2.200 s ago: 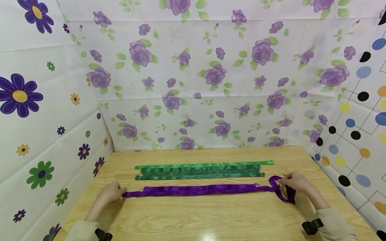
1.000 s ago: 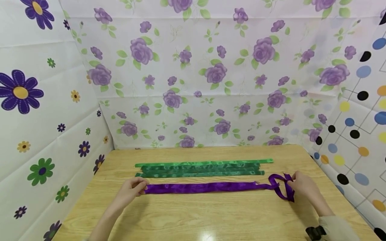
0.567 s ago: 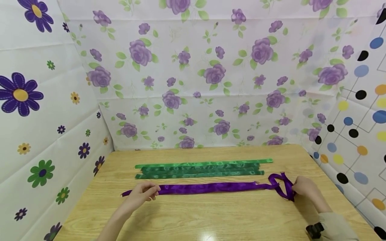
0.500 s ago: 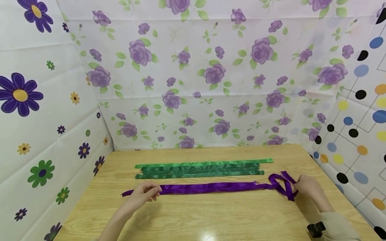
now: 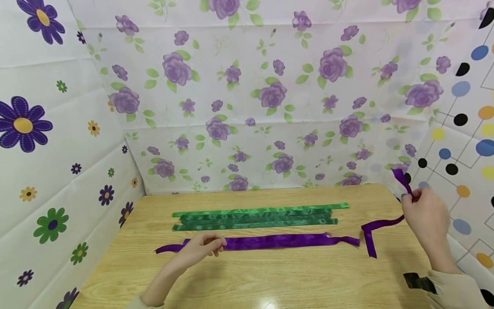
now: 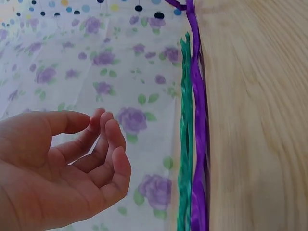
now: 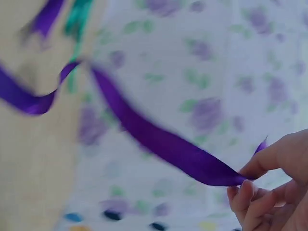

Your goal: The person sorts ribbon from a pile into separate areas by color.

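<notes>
My right hand pinches a purple ribbon between thumb and fingers, raised over the table's right side. One short end sticks up above the hand; the other bends down to the tabletop. In the right wrist view this ribbon runs twisted away from the fingertips. Flat across the table lies a wide band of purple ribbon, with narrower tails at both ends. My left hand hovers over its left part, fingers loosely curled. The left wrist view shows nothing in that hand.
Behind the purple band, several green ribbons lie side by side, the lightest at the back. The wooden table meets a flower-printed cloth at the back. Patterned cloths also stand at left and right.
The right hand has risen to the right with the purple ribbon, and its loop on the table has come apart. The left hand went from the band's left tail rightward over it.
</notes>
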Motion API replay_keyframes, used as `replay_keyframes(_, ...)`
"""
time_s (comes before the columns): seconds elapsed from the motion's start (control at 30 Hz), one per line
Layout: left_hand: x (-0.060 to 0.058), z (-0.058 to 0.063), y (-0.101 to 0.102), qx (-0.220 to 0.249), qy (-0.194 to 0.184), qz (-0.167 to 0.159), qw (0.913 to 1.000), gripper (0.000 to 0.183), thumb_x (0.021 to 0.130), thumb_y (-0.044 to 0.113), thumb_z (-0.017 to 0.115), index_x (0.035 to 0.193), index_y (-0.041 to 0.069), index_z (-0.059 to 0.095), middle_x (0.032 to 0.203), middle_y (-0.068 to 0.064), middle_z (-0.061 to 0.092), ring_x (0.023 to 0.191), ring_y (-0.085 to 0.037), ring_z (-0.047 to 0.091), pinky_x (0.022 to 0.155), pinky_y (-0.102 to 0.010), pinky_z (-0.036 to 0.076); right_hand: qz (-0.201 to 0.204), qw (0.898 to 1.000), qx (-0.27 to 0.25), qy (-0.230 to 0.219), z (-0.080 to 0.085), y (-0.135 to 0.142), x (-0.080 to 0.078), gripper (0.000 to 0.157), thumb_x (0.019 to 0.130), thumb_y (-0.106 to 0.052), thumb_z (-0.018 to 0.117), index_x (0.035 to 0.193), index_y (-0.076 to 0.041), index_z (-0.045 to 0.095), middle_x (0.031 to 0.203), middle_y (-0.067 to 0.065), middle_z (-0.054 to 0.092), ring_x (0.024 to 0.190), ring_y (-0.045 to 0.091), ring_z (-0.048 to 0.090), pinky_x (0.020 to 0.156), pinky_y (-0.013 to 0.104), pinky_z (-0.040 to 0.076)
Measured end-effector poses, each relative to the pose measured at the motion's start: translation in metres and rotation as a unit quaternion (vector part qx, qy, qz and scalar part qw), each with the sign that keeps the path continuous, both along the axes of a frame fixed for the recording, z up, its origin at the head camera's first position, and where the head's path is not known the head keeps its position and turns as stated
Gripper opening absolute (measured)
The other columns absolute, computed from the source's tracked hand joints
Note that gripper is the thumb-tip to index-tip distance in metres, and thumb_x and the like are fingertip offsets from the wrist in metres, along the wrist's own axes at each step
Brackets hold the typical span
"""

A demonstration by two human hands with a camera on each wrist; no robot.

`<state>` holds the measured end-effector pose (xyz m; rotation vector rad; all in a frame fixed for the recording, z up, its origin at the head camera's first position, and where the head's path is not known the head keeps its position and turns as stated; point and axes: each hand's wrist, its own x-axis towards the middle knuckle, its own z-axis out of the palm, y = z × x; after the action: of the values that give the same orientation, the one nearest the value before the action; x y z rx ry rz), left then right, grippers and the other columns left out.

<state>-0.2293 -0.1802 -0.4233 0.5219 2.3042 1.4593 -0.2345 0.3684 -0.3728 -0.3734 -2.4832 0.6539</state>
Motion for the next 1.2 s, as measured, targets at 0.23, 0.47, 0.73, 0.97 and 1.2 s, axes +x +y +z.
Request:
replay_keyframes(0.23,-0.001,0.005,0.041,0.019,0.021,-0.083,0.9962,0.027,0.103,0.021,0.047,0.109,0.000,0.064,0.096,-0.020,0.062,0.081,-0.013,0.061,0.072,-0.025,0.051,0.096,0.995,-0.037,0.000,0.036,-0.038,0.020,0.025,0.095,-0.025,0.049,0.094,-0.001,0.052,0.084,0.016,0.066,0.057,0.016,0.052,0.048,0.028,0.037)
replay_keyframes(0.47,0.002,0.010,0.089,0.010,0.061,-0.188,0.9802,0.023,0.103,0.022,0.047,0.114,0.012,0.064,0.098,-0.010,0.067,0.081,-0.005,0.062,0.074,-0.024,0.054,0.268,0.959,-0.089,-0.033,0.055,-0.083,0.034,0.025,0.098,-0.027,0.058,0.089,-0.004,0.050,0.071,0.002,0.056,0.056,0.011,0.053,0.049,0.027,0.041)
replay_keyframes(0.73,0.012,0.021,0.145,0.052,0.140,-0.209,0.9664,0.043,0.102,0.027,0.049,0.143,0.023,0.037,0.135,-0.003,0.054,0.119,-0.008,0.055,0.096,-0.026,0.048,0.458,0.848,-0.232,-0.128,0.067,-0.131,0.045,0.027,0.096,-0.016,0.060,0.107,-0.001,0.041,0.099,0.016,0.065,0.082,0.019,0.071,0.068,0.035,0.057)
replay_keyframes(0.97,0.019,0.032,0.177,0.182,0.153,-0.167,0.9568,0.041,0.103,0.033,0.045,0.140,0.014,0.045,0.132,-0.011,0.059,0.122,-0.015,0.057,0.104,-0.031,0.044,0.469,0.841,-0.258,-0.076,0.061,-0.168,0.050,0.028,0.094,-0.013,0.064,0.111,-0.004,0.044,0.096,0.010,0.066,0.065,0.019,0.068,0.057,0.035,0.055)
replay_keyframes(1.2,0.019,0.039,0.170,0.252,0.139,-0.191,0.9385,0.031,0.105,0.019,0.042,0.109,-0.006,0.060,0.087,-0.031,0.063,0.074,-0.017,0.067,0.073,-0.039,0.058,0.420,0.905,-0.071,0.012,0.050,-0.178,0.047,0.022,0.093,-0.021,0.066,0.112,-0.012,0.057,0.098,0.004,0.063,0.072,0.014,0.060,0.061,0.029,0.050)
